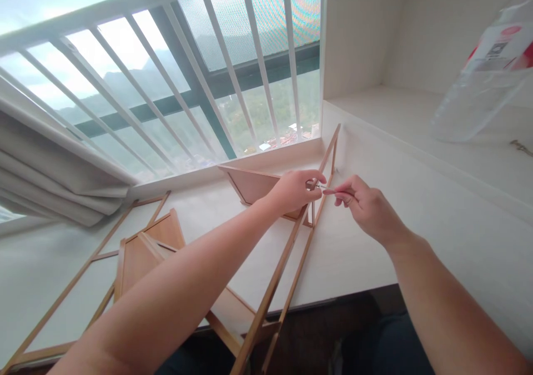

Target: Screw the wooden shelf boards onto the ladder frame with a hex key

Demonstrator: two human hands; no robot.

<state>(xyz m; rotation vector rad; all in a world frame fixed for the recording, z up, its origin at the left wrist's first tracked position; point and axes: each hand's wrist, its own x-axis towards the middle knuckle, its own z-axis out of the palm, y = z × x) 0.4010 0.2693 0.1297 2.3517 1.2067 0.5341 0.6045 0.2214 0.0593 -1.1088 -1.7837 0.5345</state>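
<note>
My left hand (293,190) grips a long wooden ladder-like frame (287,272) where a triangular wooden shelf panel (255,185) meets it. My right hand (366,207) is pinched on a small thin metal piece (321,186), likely a screw or small tool, held against the frame right beside my left fingers. The frame runs from near my lap up to the wall corner. Both hands almost touch each other.
A second wooden frame (62,297) and another triangular panel (144,253) lie on the white tabletop (366,253) at left. A barred window (175,86) and folded curtain (45,180) are behind. A clear plastic bag (487,75) sits on the shelf at right.
</note>
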